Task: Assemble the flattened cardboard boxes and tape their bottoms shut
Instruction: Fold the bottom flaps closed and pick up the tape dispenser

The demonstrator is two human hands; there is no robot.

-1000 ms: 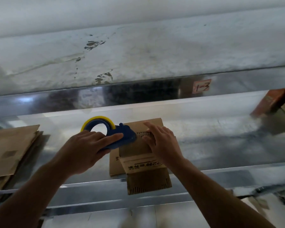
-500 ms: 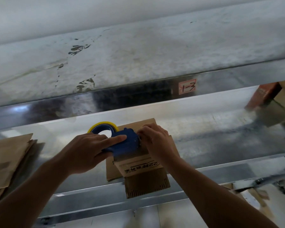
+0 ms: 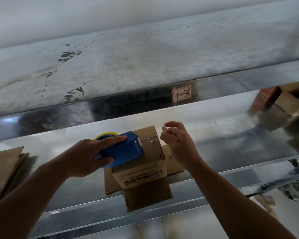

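left hand [image 3: 86, 156] grips the blue tape dispenser [image 3: 126, 150], fingers over its top and thumb underneath. a yellow tape roll [image 3: 105, 134] peeks out at its far end. the dispenser's mouth sits on top of the small cardboard box [image 3: 145, 169], at the box's left side. a strip of clear tape [image 3: 149, 142] shows on the box top just right of the mouth.

the box stands upright on a flat cardboard sheet [image 3: 111, 183] near the front edge of the shiny steel bench [image 3: 231, 140], centre of view. its near face has upside-down print with "22". a brown flap [image 3: 148, 197] hangs down over the bench edge.

right hand [image 3: 178, 144] hovers just right of the box top, fingers loosely curled, holding nothing, not touching the box.

a stack of flattened cardboard boxes [image 3: 5, 169] lies at the left on the bench. a red-bordered label [image 3: 182, 93] reading "1-3" is on the bench's back rail. more cartons [image 3: 286, 102] sit far right, blurred. a scuffed white wall [image 3: 145, 57] is behind.
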